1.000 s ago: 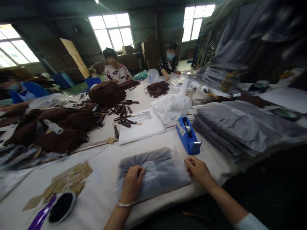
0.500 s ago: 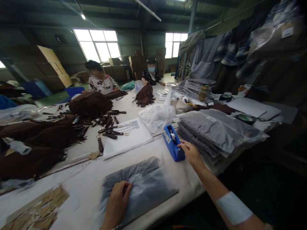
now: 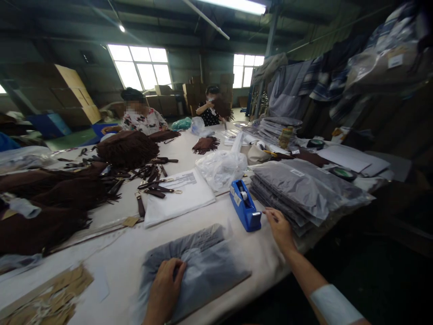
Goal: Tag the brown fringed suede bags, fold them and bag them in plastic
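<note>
A clear plastic bag [image 3: 216, 266] with folded dark grey cloth in it lies flat on the table before me. My left hand [image 3: 167, 280] is on its left part, fingers curled and thumb bent, holding the plastic film down. Up and to the right stands a blue tape dispenser [image 3: 245, 205] with a roll in it. My right hand [image 3: 279, 225] is just off its cutting end, thumb and forefinger pinched at the tape; the thin clear strip hardly shows. Right behind that hand is a stack of bagged grey garments [image 3: 297, 180].
White plastic sheets [image 3: 179, 194] and a crumpled clear bag [image 3: 221, 169] lie beyond the dispenser. Dark leather straps [image 3: 157, 185] and brown fringed pieces [image 3: 125, 149] cover the left side. Brown paper tags [image 3: 50, 293] lie at the near left. Two people sit across the table.
My right hand has drawn back slightly to the right, away from the dispenser's cutting end. My left hand stays on the bag. One person across the table has lifted a brown fringed piece.
</note>
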Motion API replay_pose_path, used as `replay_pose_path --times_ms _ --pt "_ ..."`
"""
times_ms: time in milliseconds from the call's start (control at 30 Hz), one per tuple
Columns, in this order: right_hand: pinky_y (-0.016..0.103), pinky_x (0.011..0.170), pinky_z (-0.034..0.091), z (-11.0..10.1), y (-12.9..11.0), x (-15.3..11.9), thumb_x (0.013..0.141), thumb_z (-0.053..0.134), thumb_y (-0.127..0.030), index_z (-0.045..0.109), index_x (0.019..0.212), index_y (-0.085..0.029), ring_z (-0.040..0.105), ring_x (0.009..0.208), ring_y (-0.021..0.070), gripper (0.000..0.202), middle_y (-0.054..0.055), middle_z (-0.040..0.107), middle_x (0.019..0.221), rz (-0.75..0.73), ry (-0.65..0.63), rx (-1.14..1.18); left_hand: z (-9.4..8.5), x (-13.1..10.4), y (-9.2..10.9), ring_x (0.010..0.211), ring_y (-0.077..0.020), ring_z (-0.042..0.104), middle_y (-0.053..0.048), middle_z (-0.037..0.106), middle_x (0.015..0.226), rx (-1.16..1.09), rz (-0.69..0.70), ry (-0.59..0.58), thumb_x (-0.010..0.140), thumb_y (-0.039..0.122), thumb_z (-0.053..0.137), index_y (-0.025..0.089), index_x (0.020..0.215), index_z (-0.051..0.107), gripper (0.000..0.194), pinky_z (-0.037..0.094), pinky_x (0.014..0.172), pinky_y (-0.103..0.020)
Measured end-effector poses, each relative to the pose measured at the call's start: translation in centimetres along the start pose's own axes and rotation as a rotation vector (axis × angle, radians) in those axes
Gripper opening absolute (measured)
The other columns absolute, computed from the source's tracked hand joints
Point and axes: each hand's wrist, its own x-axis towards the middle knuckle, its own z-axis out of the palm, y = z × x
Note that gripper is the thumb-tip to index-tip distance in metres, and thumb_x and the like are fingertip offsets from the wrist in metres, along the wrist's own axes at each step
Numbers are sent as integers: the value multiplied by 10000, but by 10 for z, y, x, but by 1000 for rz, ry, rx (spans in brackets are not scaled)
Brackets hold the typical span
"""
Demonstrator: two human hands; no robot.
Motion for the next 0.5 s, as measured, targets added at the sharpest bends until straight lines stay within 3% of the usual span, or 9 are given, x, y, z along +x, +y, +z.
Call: replay_pose_path --times_ms 133,233,333,500 --pt "388 920 441 9 -19 14 825 466 -464 498 1248 -196 592 1004 204 501 53 697 868 -24 -146 80 0 -1 -2 791 -227 583 -46 595 813 -14 -2 -11 872 514 413 208 819 581 353 483 764 -396" --pt "416 980 388 14 -24 0 799 522 -444 419 1312 -186 547 1081 214 584 40 684 807 -47 -71 107 0 -2 -3 787 -226 580 -47 591 809 -10 0 -1 878 501 413 206 827 577 341 476 757 -392" --pt "431 979 378 9 -11 -24 785 543 -460 418 1309 -211 557 1047 218 594 51 673 880 13 25 100 0 -3 -2 792 -224 577 -45 587 807 10 7 3 887 469 417 205 826 574 314 469 757 -389" --pt "459 974 374 -9 18 -38 762 553 -451 379 1337 -162 568 1020 242 666 63 668 844 79 -6 9 0 -4 3 783 -217 565 -43 580 799 34 18 30 905 406 408 198 819 554 269 460 755 -382"
